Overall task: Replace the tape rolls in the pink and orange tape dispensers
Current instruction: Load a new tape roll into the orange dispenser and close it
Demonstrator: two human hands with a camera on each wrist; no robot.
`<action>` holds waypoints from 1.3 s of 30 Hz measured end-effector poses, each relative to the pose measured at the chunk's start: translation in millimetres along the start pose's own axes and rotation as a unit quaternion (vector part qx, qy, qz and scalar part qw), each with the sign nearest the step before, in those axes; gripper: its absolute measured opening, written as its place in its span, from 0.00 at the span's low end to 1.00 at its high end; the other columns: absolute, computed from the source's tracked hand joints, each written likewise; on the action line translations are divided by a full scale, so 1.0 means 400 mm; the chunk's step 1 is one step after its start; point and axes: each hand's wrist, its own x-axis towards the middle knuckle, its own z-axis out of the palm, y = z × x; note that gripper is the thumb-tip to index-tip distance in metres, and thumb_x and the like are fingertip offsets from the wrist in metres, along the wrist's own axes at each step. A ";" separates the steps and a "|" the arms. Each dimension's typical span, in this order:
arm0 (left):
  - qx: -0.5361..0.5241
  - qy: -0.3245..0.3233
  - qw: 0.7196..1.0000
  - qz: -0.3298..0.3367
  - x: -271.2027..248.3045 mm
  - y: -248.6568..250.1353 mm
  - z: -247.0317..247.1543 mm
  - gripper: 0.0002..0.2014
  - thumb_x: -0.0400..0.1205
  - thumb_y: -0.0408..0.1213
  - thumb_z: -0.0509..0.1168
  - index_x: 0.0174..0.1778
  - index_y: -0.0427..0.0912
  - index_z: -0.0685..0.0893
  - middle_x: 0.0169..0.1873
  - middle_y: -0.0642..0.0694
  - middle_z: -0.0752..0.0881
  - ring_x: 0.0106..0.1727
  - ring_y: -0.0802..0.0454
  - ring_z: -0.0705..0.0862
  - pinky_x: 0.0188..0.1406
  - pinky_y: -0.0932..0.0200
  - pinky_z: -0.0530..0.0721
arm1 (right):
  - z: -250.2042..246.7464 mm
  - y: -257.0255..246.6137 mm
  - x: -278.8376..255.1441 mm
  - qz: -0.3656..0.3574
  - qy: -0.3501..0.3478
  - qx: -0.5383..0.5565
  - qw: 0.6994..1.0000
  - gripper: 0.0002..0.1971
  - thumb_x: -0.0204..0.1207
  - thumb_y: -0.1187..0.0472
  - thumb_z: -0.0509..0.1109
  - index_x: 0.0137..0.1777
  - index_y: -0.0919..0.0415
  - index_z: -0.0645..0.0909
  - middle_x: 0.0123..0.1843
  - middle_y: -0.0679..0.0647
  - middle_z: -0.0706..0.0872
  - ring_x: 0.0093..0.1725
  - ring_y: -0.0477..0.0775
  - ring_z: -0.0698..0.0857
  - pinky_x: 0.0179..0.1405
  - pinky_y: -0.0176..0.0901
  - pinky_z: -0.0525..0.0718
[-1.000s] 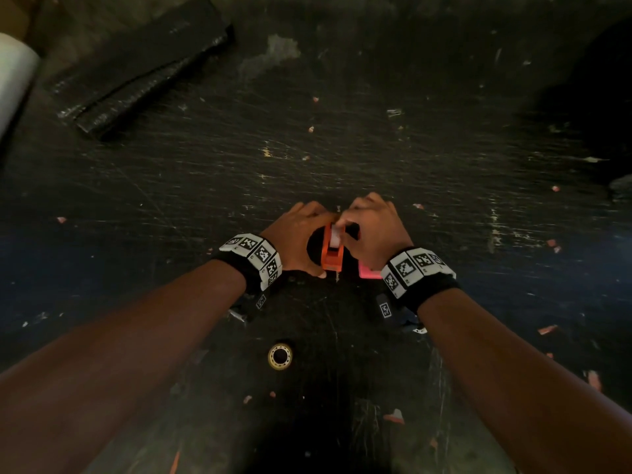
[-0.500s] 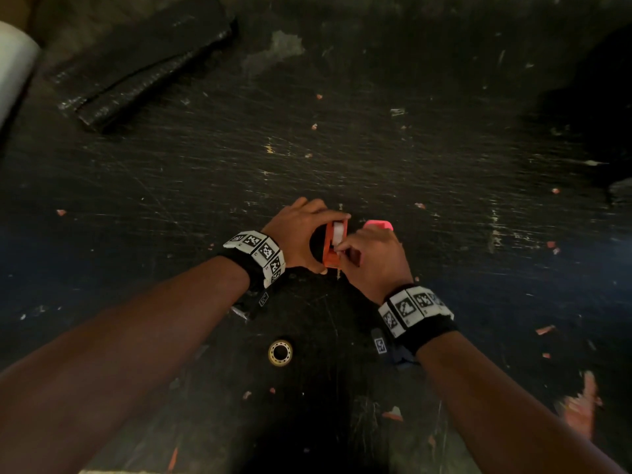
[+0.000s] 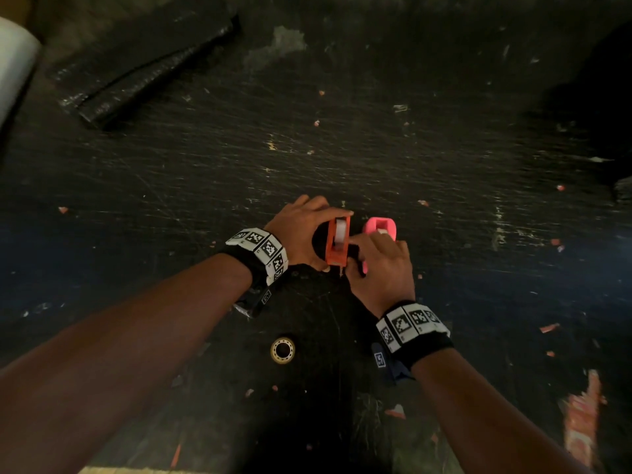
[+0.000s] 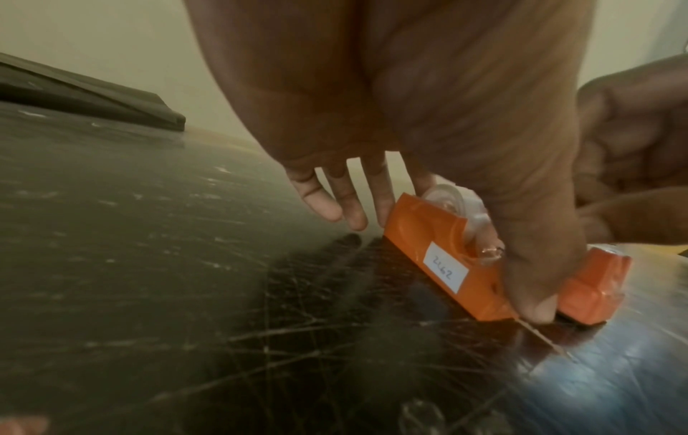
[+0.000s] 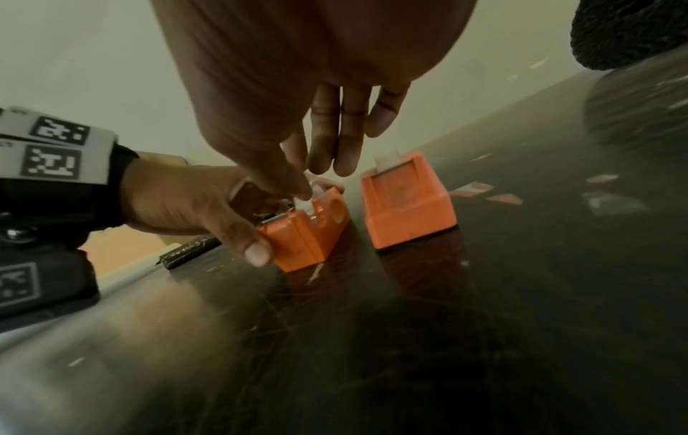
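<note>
On the desk (image 3: pixel 376 148), left hand (image 3: pixel 301 230) grips the orange tape dispenser (image 3: pixel 338 244) steady; right hand (image 3: pixel 383 268) pinching its tape end should pull straight over the cutter

White label (image 4: pixel 445 270) on the side of the orange tape dispenser (image 4: pixel 428 235), handwritten digits reading about "2662". Small tag (image 3: pixel 379 359) below the right wristband, printed "15"; the left wristband's tag (image 3: pixel 266 297) is too small to read.

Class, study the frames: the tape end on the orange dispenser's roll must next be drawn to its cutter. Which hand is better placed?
Probably the right hand: its fingertips already touch the tape roll, while the left hand grips the orange dispenser to steady it.
</note>
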 end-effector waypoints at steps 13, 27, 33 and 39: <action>-0.015 0.000 1.000 0.001 -0.001 -0.005 0.007 0.58 0.58 0.58 0.85 0.85 0.63 0.64 0.69 0.50 0.75 0.68 0.46 0.73 0.69 0.43 0.78 | 0.000 0.032 0.065 -0.056 -0.096 -0.070 0.991 0.28 0.71 0.52 0.76 0.73 0.49 0.79 0.55 0.54 0.84 0.57 0.59 0.84 0.56 0.55 0.77; -0.026 0.013 1.000 0.006 0.001 -0.009 0.011 0.56 0.56 0.60 0.85 0.82 0.59 0.68 0.66 0.51 0.76 0.64 0.48 0.73 0.66 0.44 0.79 | 0.005 0.026 0.100 -0.116 -0.029 -0.052 0.991 0.13 0.72 0.57 0.76 0.57 0.56 0.85 0.54 0.55 0.85 0.54 0.58 0.85 0.53 0.56 0.78; -0.027 0.012 1.000 0.005 0.001 -0.009 0.012 0.57 0.57 0.59 0.85 0.83 0.58 0.68 0.67 0.51 0.76 0.65 0.48 0.73 0.66 0.47 0.78 | 0.007 0.018 0.096 -0.124 -0.033 -0.032 0.991 0.07 0.70 0.61 0.76 0.47 0.55 0.84 0.52 0.55 0.85 0.52 0.59 0.86 0.52 0.55 0.77; -0.028 0.010 1.000 0.004 0.000 -0.008 0.012 0.58 0.56 0.58 0.86 0.83 0.59 0.67 0.67 0.51 0.76 0.65 0.48 0.73 0.68 0.45 0.78 | 0.004 0.009 0.091 -0.108 -0.044 -0.021 0.993 0.06 0.68 0.62 0.78 0.44 0.56 0.86 0.49 0.54 0.86 0.47 0.59 0.87 0.51 0.54 0.78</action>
